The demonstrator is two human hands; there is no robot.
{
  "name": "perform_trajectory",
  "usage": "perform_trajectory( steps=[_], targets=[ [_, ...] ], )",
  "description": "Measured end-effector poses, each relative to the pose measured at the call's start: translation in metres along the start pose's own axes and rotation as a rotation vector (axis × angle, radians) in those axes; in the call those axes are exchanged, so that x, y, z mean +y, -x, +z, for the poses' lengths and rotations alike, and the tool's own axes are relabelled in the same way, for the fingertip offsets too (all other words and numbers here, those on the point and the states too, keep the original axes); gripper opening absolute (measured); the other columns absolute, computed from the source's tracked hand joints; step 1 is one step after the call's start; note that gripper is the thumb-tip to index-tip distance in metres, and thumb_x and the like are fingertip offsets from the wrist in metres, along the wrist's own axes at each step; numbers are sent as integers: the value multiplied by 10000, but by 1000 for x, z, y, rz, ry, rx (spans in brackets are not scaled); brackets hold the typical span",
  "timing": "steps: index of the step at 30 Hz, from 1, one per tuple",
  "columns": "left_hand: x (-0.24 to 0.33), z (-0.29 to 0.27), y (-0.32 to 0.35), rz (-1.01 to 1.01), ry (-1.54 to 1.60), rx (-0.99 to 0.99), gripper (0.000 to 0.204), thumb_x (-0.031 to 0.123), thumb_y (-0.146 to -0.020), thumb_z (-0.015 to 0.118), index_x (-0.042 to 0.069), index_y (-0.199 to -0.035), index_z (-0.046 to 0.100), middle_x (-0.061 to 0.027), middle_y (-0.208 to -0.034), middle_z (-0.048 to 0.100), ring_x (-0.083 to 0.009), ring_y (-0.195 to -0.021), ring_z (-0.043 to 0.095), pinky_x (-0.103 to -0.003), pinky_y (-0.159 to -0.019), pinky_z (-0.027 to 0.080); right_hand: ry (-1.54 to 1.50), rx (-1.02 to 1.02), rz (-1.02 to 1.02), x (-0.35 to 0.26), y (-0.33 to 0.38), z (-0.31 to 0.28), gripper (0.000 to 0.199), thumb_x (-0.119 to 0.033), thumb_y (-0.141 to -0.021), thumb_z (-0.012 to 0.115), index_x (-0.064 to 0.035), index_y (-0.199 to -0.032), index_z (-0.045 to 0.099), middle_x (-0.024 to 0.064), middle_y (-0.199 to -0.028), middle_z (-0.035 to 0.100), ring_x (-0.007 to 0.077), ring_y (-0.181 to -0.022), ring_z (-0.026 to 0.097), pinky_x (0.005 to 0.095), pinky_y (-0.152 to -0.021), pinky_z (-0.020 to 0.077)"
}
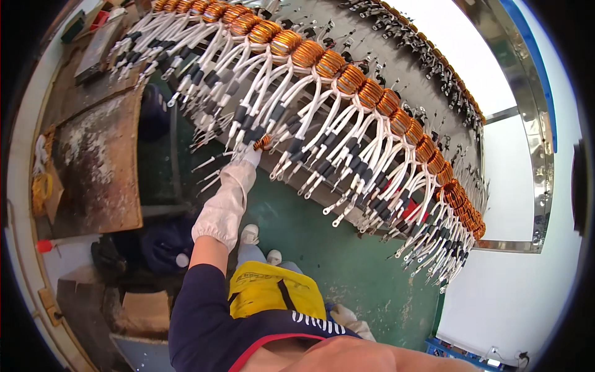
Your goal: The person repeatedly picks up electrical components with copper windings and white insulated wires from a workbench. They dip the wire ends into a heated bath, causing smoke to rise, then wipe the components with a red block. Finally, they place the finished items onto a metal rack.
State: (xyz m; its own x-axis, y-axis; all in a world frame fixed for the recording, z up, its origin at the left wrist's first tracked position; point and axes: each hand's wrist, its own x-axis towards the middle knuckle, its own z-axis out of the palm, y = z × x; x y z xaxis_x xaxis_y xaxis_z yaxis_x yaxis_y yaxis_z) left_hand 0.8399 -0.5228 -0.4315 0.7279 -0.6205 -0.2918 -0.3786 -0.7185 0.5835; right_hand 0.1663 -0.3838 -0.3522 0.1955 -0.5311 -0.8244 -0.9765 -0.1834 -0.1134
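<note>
My left hand [255, 152], in a pale glove and a beige sleeve cover, reaches up among white wire leads [310, 118]. These hang from a long curved row of copper-wound coils [307, 54]. Its bare fingertips look curled together against a lead with black sleeving and a metal ring lug, partly hidden by the leads around it. Other leads carry the same black sleeves and lugs. At my right side some beige cloth [354, 322] shows, perhaps a sleeve cover; my right hand itself does not show.
A second row of coils [427, 46] runs behind, along a grey surface. To the left stands a worn brown board [96, 161], with dark blue bundles [164, 245] below it. Green floor [372, 279] lies beneath the leads. A blue crate [455, 350] sits lower right.
</note>
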Motion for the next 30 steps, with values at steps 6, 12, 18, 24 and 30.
perform_trajectory(
  steps=[6,12,18,24,30],
  targets=[
    [-40,41,-78,-58,16,-165,476,383,-861,660,134,-1265,617,-210,-1175,653,-350,-1067,630,-436,-905,489,-44,-85,42,-14,6,37,373,-380,-930,497,-155,-1186,649,182,-1115,689,390,-1061,644,473,-922,503],
    [-39,50,-116,-24,-39,-167,467,333,-869,649,91,-1266,603,-219,-1182,642,-355,-1078,620,-436,-922,483,-29,-185,143,-56,41,33,395,-359,-925,487,-122,-1192,656,186,-1113,691,385,-1060,649,467,-914,504],
    [-46,63,-105,139,-32,-198,457,283,-877,637,49,-1266,588,-228,-1190,631,-361,-1088,610,-435,-938,476,-49,6,271,-81,45,59,344,-359,-891,521,-156,-1083,722,140,-1026,725,354,-998,680,449,-875,525],
    [-46,37,-83,265,-15,-154,448,233,-884,626,7,-1267,574,-238,-1197,621,-367,-1098,600,-435,-954,469,-113,-20,261,-66,23,33,369,-339,-887,533,-155,-1165,691,145,-1098,708,343,-1070,655,445,-937,501],
    [-36,10,-5,271,72,19,439,184,-892,614,-36,-1268,560,-247,-1204,610,-373,-1109,590,-435,-971,462,-227,66,254,-56,33,14,393,-319,-888,534,-138,-1216,654,152,-1132,694,353,-1089,641,452,-946,488]
  ],
)
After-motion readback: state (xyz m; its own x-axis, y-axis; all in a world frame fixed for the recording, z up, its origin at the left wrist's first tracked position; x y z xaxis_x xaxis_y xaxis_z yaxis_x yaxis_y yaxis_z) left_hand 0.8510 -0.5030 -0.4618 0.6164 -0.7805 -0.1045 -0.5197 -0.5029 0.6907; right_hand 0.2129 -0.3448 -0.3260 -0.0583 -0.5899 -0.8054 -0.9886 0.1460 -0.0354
